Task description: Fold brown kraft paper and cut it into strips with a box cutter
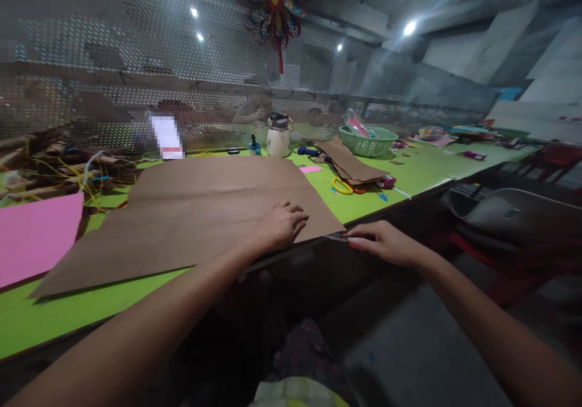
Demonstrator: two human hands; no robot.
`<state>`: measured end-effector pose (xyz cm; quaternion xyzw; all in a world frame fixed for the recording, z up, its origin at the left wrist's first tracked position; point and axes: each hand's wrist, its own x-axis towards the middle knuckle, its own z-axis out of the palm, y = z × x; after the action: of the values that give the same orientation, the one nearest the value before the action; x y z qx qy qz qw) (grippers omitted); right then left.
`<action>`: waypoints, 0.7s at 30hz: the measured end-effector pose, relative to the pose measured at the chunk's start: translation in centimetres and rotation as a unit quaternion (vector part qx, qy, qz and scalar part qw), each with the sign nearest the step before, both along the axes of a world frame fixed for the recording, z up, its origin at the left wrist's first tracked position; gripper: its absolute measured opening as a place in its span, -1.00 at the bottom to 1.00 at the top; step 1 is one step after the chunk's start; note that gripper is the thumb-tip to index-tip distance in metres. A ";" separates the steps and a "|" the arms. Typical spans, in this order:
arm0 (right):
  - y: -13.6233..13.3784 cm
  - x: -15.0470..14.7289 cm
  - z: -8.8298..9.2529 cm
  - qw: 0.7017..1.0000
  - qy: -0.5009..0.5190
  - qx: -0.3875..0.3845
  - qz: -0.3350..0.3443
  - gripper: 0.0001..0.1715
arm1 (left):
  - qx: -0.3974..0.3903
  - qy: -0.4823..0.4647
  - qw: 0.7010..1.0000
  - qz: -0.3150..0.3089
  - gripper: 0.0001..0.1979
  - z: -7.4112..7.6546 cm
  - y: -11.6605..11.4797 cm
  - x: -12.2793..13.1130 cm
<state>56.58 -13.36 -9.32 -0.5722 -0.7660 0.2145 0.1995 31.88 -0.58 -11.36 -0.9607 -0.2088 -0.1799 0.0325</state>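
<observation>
Brown paper sheet [204, 201] lies flat across green counter [113, 301], right corner at the front edge. Left hand [284, 224] palm-down on it, fingers loosely bent, no grip visible. Right hand [386, 242] closed on a bladed tool [335, 236], tip at that corner; exact type unclear. Beyond the corner: yellow-handled scissors [340, 186] beside folded brown pieces [352, 161], green basket [369, 144] behind. Pink sheet [39, 237] left of the paper.
</observation>
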 end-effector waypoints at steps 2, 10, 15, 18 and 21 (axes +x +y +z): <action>0.4 -0.7 0.0 1.000 0.002 -0.001 0.004 -0.61 | 0.002 0.001 1.000 0.002 -0.64 0.1 -0.2 0.0; 0.8 -2.3 0.1 0.999 0.025 -0.018 0.029 -0.59 | 0.004 0.000 1.000 -0.001 -0.63 0.3 -0.3 0.1; 0.3 -2.3 0.2 0.999 0.033 -0.031 0.021 -0.57 | -0.002 0.000 1.000 -0.005 -0.64 0.1 -0.2 0.1; 0.5 -2.6 0.2 0.999 0.027 -0.030 0.020 -0.55 | -0.001 -0.005 1.000 -0.002 -0.65 -0.1 -0.1 0.1; 1.0 -3.4 0.1 0.999 0.017 -0.027 0.026 -0.55 | 0.001 -0.005 1.000 0.003 -0.66 -0.3 -0.1 0.0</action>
<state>53.16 -12.40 -9.24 -0.5535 -0.7710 0.2503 0.1914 31.88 -0.68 -11.66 -0.9593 -0.2112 -0.1845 0.0333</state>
